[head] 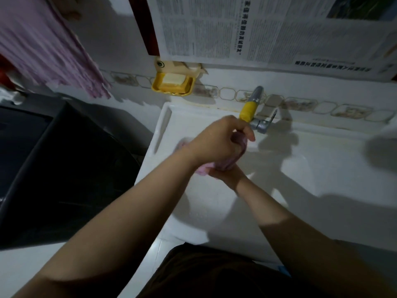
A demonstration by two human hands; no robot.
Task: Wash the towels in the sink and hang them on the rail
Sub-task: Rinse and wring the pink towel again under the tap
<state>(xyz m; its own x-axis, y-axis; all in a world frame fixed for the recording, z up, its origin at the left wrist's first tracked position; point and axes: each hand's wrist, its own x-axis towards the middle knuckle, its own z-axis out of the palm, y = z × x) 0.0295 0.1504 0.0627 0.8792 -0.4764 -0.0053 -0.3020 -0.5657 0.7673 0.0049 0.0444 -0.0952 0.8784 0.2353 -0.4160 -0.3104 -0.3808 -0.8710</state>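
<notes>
You're gripping a small wet pink cloth towel (233,157) over the white ceramic sink (322,168), both hands together: left hand (217,143) curling around it on top, right hand (227,175) clutching it from below. A striped pink towel (47,48) is hanging upper left.

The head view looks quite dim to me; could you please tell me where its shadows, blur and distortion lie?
Head view: dim overall; hard arm shadows fall across the white ceramic sink; the hanging pink striped towel is blurred; wide-angle distortion tilts the newspaper sheet on the wall; the dark grey appliance to the left is nearly black.
</notes>
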